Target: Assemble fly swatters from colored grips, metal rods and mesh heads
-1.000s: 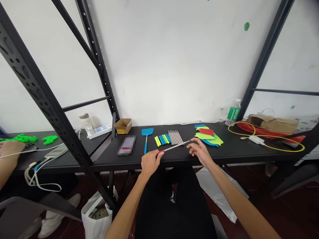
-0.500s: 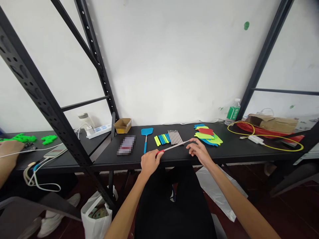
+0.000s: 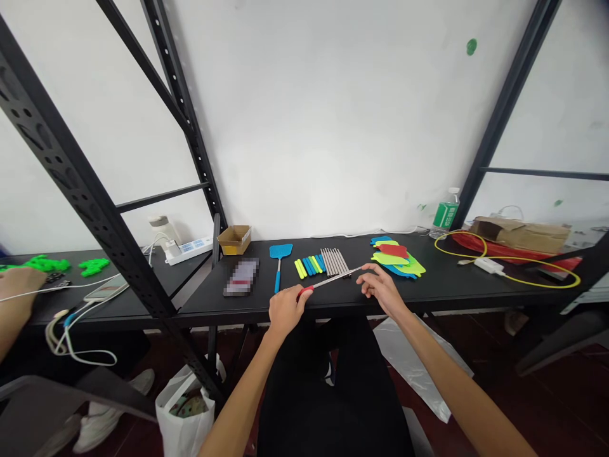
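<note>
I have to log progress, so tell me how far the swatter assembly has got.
Done: one complete blue swatter lies on the table. In hand: the left hand grips a red-handled metal rod, with the right hand at its far end. Left: a row of coloured handles, more metal rods and a pile of swatter heads lie loose.

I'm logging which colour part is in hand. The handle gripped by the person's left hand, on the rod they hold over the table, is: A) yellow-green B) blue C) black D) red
D: the left hand grips a red handle at the near end of the metal rod, whose far tip the right hand touches.
</note>
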The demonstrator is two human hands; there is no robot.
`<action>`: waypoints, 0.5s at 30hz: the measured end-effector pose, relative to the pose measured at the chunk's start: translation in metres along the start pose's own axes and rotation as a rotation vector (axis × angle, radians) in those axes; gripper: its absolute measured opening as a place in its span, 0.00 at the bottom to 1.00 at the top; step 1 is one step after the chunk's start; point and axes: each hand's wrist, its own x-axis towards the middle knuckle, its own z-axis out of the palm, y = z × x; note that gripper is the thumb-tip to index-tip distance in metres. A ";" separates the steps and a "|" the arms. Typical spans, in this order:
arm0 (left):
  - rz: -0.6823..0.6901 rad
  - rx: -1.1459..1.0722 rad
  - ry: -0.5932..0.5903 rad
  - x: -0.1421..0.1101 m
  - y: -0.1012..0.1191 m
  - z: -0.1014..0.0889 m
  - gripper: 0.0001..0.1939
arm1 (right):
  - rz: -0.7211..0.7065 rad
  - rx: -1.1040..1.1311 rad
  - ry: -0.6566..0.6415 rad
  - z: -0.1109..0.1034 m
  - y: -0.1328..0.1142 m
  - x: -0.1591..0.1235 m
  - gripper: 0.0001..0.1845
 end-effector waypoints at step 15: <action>0.017 -0.060 -0.011 0.001 -0.005 0.002 0.24 | -0.036 -0.052 -0.015 0.000 0.001 -0.001 0.18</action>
